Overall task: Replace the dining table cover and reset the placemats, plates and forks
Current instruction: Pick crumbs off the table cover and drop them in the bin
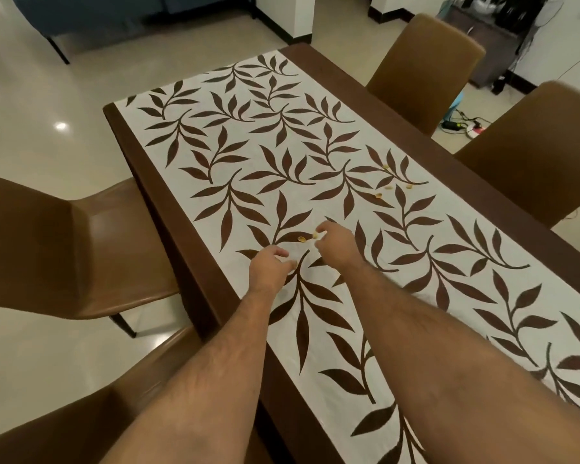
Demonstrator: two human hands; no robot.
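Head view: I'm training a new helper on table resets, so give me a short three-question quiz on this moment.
1. True or false: plates and forks are already set on the leaf-print table cover.
2. What does the right hand pinch at its fingertips? A) a fork B) a small yellowish shell piece C) a placemat
3. Where does the other loose group of shell bits lie, relative to the hands?

Key
1. False: none are in view.
2. B. A second piece lies on the cover beside it; the left hand is curled next to it, and whether it holds anything cannot be told.
3. Farther along the cover, toward its right side.
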